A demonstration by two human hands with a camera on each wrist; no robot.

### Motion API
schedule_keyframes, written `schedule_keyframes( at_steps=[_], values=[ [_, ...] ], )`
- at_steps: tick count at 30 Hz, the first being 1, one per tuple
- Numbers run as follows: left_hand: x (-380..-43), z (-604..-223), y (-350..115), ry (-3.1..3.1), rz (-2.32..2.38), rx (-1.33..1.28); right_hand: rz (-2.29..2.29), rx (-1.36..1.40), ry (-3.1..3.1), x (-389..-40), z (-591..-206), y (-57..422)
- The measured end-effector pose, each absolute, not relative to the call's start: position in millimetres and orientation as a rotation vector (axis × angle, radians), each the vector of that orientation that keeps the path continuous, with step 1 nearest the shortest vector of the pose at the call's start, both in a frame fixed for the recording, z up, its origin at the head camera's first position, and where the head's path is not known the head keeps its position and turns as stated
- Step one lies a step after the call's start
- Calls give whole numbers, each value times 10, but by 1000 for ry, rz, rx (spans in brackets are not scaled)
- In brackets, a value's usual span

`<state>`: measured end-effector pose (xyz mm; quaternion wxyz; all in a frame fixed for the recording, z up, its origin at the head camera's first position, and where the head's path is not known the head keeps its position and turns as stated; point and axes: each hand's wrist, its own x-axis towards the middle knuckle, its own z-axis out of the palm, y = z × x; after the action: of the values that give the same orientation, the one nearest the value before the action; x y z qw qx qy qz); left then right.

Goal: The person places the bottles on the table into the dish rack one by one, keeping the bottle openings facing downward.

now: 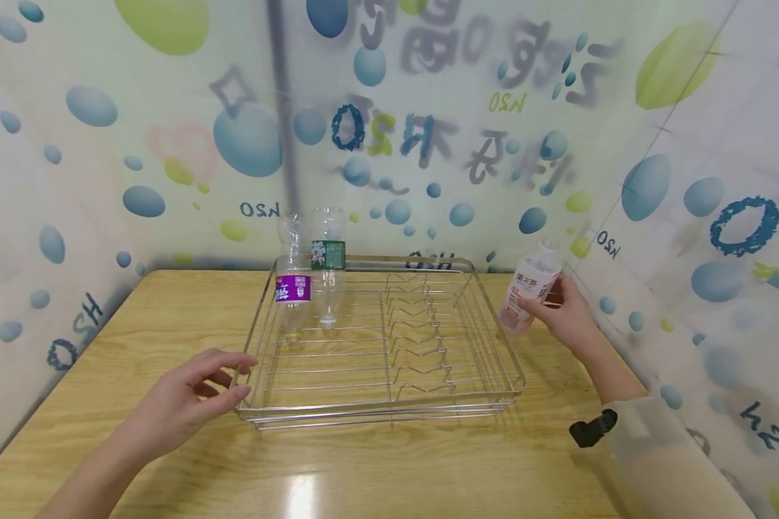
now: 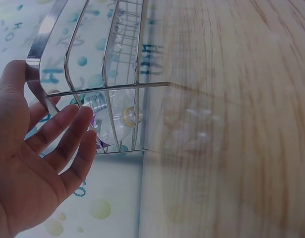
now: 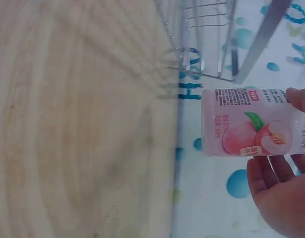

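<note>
A wire dish rack (image 1: 357, 404) stands on the wooden table. Its front-left corner is touched by my left hand (image 1: 185, 396), with loosely bent fingers (image 2: 68, 148) beside the wires. My right hand (image 1: 568, 317) grips a clear plastic bottle (image 1: 531, 285) with a white-and-pink peach label, thumb on the near side. That bottle is tilted, just right of the rack, its base a little above the table in the right wrist view. Inside the rack's left part, a purple-labelled bottle (image 1: 293, 288) and a green-labelled bottle (image 1: 327, 256) stand neck down.
A row of bent wire dividers (image 1: 422, 339) runs front to back in the rack's right half. Behind the table (image 1: 363, 468) hangs a curtain (image 1: 396, 166) with blue and green dots. A black buckle (image 1: 593, 428) hangs at the right sleeve (image 1: 669, 454).
</note>
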<state>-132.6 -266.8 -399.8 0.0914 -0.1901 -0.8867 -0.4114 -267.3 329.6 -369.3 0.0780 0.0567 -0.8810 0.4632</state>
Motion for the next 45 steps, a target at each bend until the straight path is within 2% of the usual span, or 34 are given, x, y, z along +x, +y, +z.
schedule_keyframes(
  at_steps=[8,18,31,45],
  values=[
    [-1329,-3984,-2672,-2658,-1207,-535,1378,271,-2534,-2549,-3321,3189],
    [-1321,-3984,-2655,-2649,-1216,-552,1530,433,-2416,-2363,-3043,2802],
    [-1288,-3907,-2641,-2725,-1147,-536,1514,663,-2526,-2277,-3019,2234],
    [-1327,-3671,-2486,-2555,-922,-558,1510,785,-2599,-2182,-3025,1905]
  ],
)
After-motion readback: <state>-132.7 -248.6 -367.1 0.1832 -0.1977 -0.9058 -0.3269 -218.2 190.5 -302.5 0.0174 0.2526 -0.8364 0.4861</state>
